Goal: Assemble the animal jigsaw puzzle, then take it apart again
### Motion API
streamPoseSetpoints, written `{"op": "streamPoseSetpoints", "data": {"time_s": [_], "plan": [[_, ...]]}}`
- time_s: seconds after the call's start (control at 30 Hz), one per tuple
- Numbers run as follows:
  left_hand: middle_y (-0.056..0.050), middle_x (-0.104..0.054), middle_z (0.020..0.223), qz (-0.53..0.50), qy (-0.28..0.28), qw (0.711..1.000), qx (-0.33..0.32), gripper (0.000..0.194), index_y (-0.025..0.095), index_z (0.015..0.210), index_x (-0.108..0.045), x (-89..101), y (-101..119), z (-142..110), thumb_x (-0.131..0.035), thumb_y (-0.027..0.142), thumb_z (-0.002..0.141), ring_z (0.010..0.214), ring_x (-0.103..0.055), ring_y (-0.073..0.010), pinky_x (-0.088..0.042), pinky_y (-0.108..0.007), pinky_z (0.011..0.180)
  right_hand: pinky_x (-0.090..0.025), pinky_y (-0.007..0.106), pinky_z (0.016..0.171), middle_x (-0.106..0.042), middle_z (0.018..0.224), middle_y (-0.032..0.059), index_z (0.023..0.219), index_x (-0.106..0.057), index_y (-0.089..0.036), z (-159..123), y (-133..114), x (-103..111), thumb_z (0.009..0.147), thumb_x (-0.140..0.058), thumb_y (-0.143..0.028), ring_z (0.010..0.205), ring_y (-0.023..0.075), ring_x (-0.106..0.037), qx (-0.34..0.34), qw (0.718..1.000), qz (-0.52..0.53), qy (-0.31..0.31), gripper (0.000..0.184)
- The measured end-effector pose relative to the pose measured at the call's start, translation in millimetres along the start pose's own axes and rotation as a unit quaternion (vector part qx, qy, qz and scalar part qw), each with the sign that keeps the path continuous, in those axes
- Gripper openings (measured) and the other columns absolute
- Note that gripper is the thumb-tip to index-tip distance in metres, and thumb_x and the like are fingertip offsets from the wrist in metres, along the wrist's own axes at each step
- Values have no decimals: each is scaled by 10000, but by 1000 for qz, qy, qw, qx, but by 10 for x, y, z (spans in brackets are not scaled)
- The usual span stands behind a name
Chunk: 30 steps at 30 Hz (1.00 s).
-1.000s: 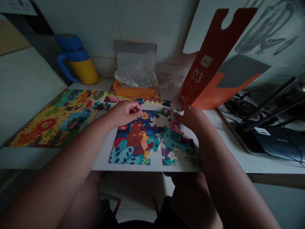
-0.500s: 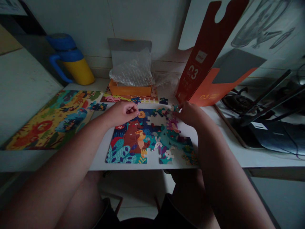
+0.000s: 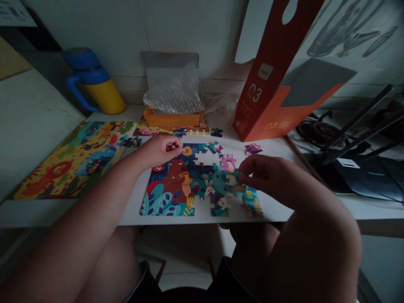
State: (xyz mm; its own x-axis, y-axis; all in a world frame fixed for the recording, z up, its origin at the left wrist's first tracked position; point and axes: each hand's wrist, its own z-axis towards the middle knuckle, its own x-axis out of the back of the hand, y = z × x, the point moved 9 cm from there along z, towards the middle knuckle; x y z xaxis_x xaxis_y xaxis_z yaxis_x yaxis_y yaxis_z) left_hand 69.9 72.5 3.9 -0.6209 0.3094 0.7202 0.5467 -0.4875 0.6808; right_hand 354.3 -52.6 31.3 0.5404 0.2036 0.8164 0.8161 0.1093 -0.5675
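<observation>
A partly assembled jigsaw puzzle [image 3: 176,176] with a bear, a dog and rabbits lies on the white tabletop, with gaps at its upper middle and bottom edge. My right hand [image 3: 263,172] pinches a teal and grey puzzle piece [image 3: 232,180] over the right part of the picture. Its fingertips cover one side of the piece. At the upper left edge, my left hand [image 3: 166,148] rests with curled fingers, close to a yellow ring in the picture; whether anything is between the fingertips is hidden. A loose purple piece [image 3: 253,149] lies beyond my right hand.
Behind the puzzle stands an open orange box [image 3: 172,119] with bubble wrap. A tall red-orange carton [image 3: 257,92] is at the back right, beside a stove [image 3: 325,130]. To the left are a yellow puzzle [image 3: 72,160] and a blue-yellow jug [image 3: 101,86].
My right hand has come from the puzzle's upper right corner toward me, now with a puzzle piece over the right side. The purple piece behind is uncovered. My left hand has stayed nearly still.
</observation>
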Motion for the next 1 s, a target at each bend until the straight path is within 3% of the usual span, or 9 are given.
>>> {"op": "streamPoseSetpoints", "data": {"time_s": [0.1,0.17,0.47,0.67,1.0], "plan": [[-3,-658,737,5,2,1000,6,268,216,869,-695,8,-13,-4,-688,480,914,653,-576,-152,-419,-266,601,-483,258,652,-779,885,5,1115,-744,-256,-179,19,-218,920,-728,-410,725,154,-669,7,993,17,-117,249],[1,-648,721,12,2,1000,9,268,218,863,-701,14,-31,-2,-694,483,906,644,-567,-151,-410,-266,595,-482,252,651,-776,861,-8,1110,-748,-263,-233,40,-260,904,-737,-367,706,146,-666,-2,989,6,-147,231],[7,-665,720,4,12,1000,18,259,230,854,-698,37,-73,7,-714,488,867,643,-582,-147,-434,-261,596,-509,254,659,-793,870,-12,1089,-759,-265,-221,100,-292,879,-747,-337,719,157,-710,-51,988,11,-146,222],[2,-671,739,9,8,1000,22,274,229,884,-703,27,-88,6,-706,503,874,657,-583,-146,-440,-268,614,-505,265,640,-798,852,2,1039,-754,-262,-215,34,-379,876,-741,-325,711,176,-708,-27,985,14,-172,175],[-4,-680,765,31,2,999,13,259,227,921,-697,21,-156,1,-679,486,910,679,-616,-157,-455,-272,633,-478,286,633,-766,804,-16,1027,-727,-268,-225,29,-378,879,-738,-321,682,173,-694,-53,985,-50,-159,158]]}}
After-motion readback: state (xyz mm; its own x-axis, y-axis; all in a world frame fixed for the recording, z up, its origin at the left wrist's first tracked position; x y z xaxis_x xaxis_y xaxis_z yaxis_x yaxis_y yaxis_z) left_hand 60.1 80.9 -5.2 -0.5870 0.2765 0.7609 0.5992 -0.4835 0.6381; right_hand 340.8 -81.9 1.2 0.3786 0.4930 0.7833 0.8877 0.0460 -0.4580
